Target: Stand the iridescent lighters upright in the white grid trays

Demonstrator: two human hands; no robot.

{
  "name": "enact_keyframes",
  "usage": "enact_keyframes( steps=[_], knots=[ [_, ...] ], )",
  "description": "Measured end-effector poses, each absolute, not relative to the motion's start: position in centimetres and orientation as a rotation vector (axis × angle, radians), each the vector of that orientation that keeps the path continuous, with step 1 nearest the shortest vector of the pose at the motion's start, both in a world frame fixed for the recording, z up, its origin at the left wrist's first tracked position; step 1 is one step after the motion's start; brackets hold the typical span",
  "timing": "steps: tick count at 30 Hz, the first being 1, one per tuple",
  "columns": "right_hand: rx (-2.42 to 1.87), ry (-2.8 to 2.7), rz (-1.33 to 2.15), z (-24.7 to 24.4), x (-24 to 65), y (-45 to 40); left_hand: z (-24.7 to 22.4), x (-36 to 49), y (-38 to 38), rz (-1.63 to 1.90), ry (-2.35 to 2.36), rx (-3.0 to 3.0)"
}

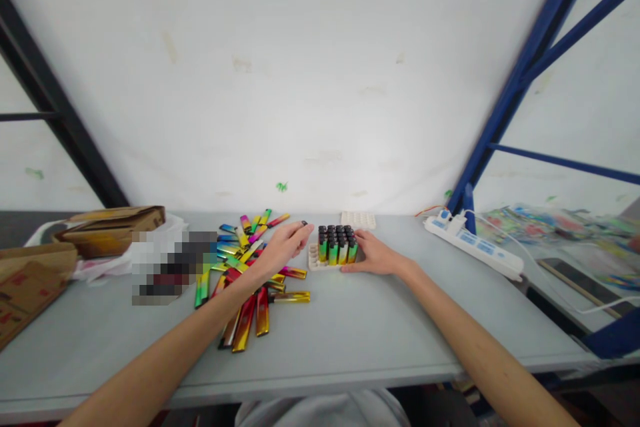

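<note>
Slim lighters (338,252) with black tops and green-to-orange bodies stand upright in tight rows in a white tray with holes (313,260). At the tray's right side is my right hand (375,255), its thumb along the front edge and its fingers behind the standing lighters, gripping the tray. My left hand (286,248) is closed just left of the tray, above the loose pile. A small black end pokes out at its fingertips and looks like a lighter's top; the rest is hidden in the hand. Shiny loose lighters (243,320) in many colours lie heaped under and around my left forearm.
A second white holed tray (358,219) lies by the wall. Cardboard boxes (113,230) and white plastic sit at left, beside a blurred-out patch. At right are a white power strip (475,247) with cables, a phone (583,283) and blue frame posts (510,93).
</note>
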State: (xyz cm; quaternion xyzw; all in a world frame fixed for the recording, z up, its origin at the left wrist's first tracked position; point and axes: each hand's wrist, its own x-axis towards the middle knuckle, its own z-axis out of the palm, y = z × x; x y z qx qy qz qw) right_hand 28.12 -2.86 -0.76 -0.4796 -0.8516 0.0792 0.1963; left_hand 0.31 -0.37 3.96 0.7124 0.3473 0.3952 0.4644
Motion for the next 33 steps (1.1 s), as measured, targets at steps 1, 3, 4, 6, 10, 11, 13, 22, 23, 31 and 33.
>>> enact_keyframes(
  steps=[1, 3, 4, 6, 10, 11, 13, 22, 23, 31, 33],
  knots=[
    [-1.334, -2.387, 0.219, -0.7, 28.1, -2.9, 3.9, 0.4, -0.4, 0.956, 0.823, 1.719],
    [-1.317, -2.388, 0.212, -0.7, 28.1, -2.9, 3.6, 0.6, -0.3, 0.931, 0.768, 1.641],
    [-1.312, -2.388, 0.21, -0.7, 28.1, -2.9, 3.4, 0.7, -0.2, 0.916, 0.743, 1.599],
    [-1.306, -2.386, 0.206, -0.7, 28.0, -2.9, 3.0, 0.9, -0.2, 0.889, 0.704, 1.529],
    [-1.3, -2.375, 0.198, -0.8, 28.1, -2.8, 2.5, 1.1, -0.3, 0.885, 0.726, 1.453],
    [-1.298, -2.378, 0.194, -0.8, 28.1, -2.8, 2.6, 1.1, -0.4, 0.888, 0.738, 1.459],
    [-1.296, -2.387, 0.189, -0.9, 28.2, -2.7, 3.1, 0.9, -0.6, 0.911, 0.732, 1.519],
    [-1.283, -2.391, 0.213, -0.5, 28.0, -2.9, 4.4, 0.5, -1.2, 1.039, 0.686, 1.971],
    [-1.284, -2.394, 0.211, -0.5, 28.0, -2.9, 4.1, 0.6, -1.1, 1.026, 0.679, 2.001],
    [-1.298, -2.403, 0.188, -0.8, 28.2, -2.6, 2.2, 0.7, -0.7, 1.07, 0.71, 2.235],
    [-1.301, -2.398, 0.182, -0.9, 28.2, -2.6, 2.2, 0.8, -0.9, 1.077, 0.696, 2.325]
  ],
)
